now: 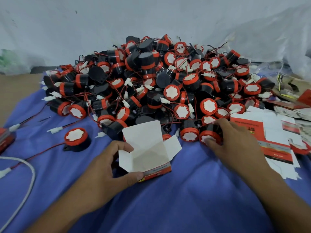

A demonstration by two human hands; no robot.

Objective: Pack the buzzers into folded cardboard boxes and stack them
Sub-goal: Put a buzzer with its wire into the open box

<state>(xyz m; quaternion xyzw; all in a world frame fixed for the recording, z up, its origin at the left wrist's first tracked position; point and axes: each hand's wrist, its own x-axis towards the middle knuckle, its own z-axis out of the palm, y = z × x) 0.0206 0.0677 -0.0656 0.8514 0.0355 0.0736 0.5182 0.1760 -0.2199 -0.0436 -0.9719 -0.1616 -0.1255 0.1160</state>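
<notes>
A big pile of black-and-red buzzers [151,78] with red wires and white plugs covers the middle of the blue cloth [168,199]. My left hand [109,167] grips an open cardboard box [146,152], white inside, its top flaps standing up. My right hand [235,142] reaches to the pile's front edge and its fingers curl round one buzzer [210,135] lying there. A single buzzer [76,138] sits apart on the cloth, left of the box.
Flat unfolded red-and-white boxes [272,137] lie in a heap at the right. A red packed box [5,140] shows at the left edge. A white cable [28,179] curves across the cloth at the lower left. A white sheet [117,22] hangs behind.
</notes>
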